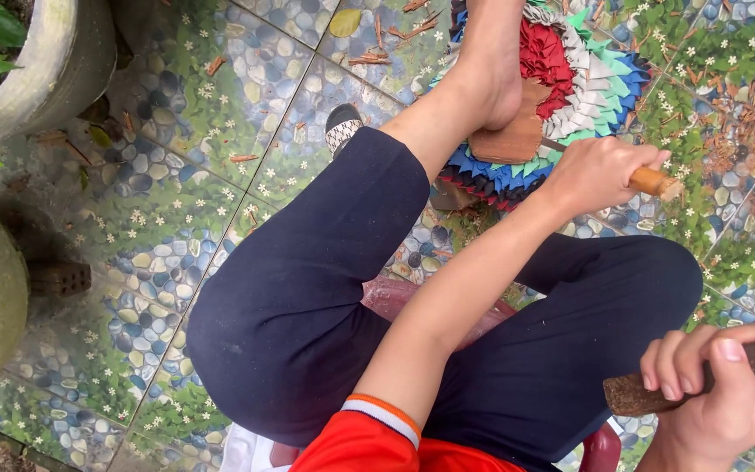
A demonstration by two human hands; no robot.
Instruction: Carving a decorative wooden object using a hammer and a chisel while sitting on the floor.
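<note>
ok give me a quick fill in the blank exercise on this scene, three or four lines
1. The left hand grips a tool with a ____ handle.
2. The right hand holds a dark brown wooden ____.
3. The bare foot pins a piece of wood against a round multicoloured ____.
4. The person wears dark ____ trousers.

Missing words: wooden; stick; rug; blue

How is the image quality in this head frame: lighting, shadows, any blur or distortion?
Head view: soft, even daylight with no hard shadows or glare; the tiled floor and rag mat look sharp; the right hand gripping a wooden stick near the lens is slightly soft; the left hand is clear; wide-angle stretching shows at the edges.
</note>
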